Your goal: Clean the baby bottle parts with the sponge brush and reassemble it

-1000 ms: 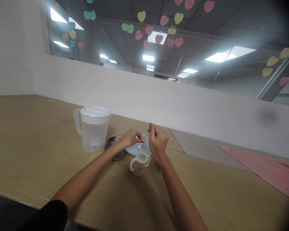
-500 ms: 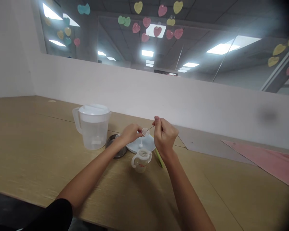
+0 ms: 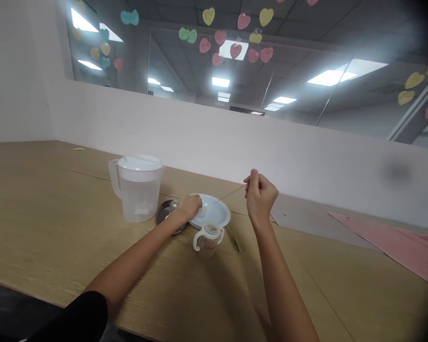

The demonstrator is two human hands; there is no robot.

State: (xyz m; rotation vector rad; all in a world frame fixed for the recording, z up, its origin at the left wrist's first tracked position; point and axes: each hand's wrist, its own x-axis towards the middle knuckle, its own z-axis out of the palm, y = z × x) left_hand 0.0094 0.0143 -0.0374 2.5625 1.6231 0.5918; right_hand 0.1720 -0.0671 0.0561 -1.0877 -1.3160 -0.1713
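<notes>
My left hand (image 3: 190,207) is closed, palm down, over the left side of a white plate (image 3: 220,219). At its fingertips is a small translucent bottle part (image 3: 203,212), low against the plate; the fingers partly hide it. Raised to the right of the plate, my right hand (image 3: 261,195) is a fist around one end of a thin rod (image 3: 230,194). The rod slants down to the left, its tip over the plate. Nearer me stands a clear baby bottle (image 3: 208,243) with two white handles, upright and uncapped, with red print.
A lidded clear pitcher (image 3: 140,194) of water stands left. Beside the plate, a round metal dish (image 3: 161,214) holds a clear dome-shaped piece (image 3: 174,205). A thin green strip (image 3: 235,238) lies right of the bottle. A pink cloth (image 3: 388,237) lies far right, before the wall.
My left hand has lowered the translucent part to the plate, moving left and down. My right hand has drawn the rod away from it to the right.
</notes>
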